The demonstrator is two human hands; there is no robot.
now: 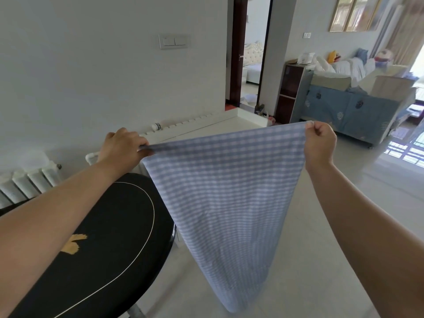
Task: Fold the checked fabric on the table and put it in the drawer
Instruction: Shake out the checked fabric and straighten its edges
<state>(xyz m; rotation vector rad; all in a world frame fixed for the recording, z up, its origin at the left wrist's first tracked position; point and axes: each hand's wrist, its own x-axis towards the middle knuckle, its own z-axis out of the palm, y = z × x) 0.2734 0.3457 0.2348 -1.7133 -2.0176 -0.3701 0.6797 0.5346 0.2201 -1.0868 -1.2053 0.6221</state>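
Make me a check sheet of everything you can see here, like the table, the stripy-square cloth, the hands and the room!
Surface: black round table with a thin white ring line and a gold mark; nothing lies on the part in view.
Job's things: blue and white checked fabric held up in the air, hanging down beside the table edge, above the floor. No drawer clearly seen.
Clutter: nothing seen on the table.
Grips: left hand pinches one top corner; right hand pinches the other, top edge stretched between them.
Cables: nothing seen.
Surroundings: white radiator by the wall, light switch, open doorway, blue cot piled with bedding, pale floor.
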